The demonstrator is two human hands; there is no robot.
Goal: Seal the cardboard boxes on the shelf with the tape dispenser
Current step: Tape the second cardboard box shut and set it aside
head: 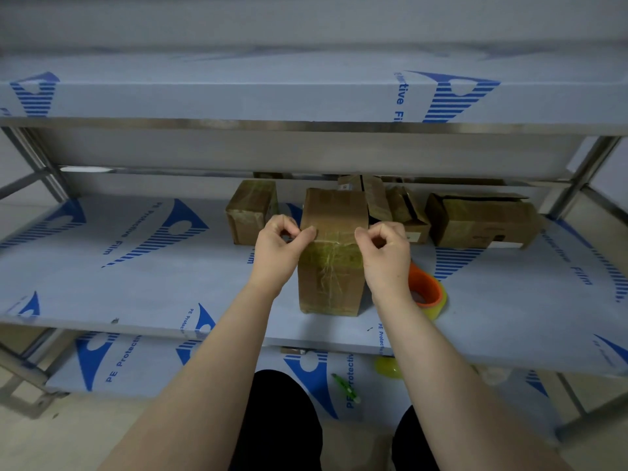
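1. Head view, the work: the cardboard box (331, 266) you are sealing stands upright near the front of the middle shelf (136, 266), straight ahead of you. A yellowish tape band (334, 248) runs across its front face just below the top edge.
2. Head view, your hands: your left hand (278, 246) pinches thumb to forefinger at the band's left end, on the box's top left corner. Your right hand (384, 253) pinches the same way at the right end. The other fingers of both hands are curled in.
3. Head view, the tool: the tape roll (426, 290), with its orange core, lies on the shelf just right of the box, partly hidden by your right wrist. Neither hand touches it.
4. Head view, the rest: a taped box (249, 212) sits behind on the left and a larger box (475, 219) behind on the right, its top flaps seemingly not flat.
5. Step in hand, as I judge it: laying and smoothing a strip across this box.
6. Next move: press the ends down round the corners, then free your right hand for the roll.
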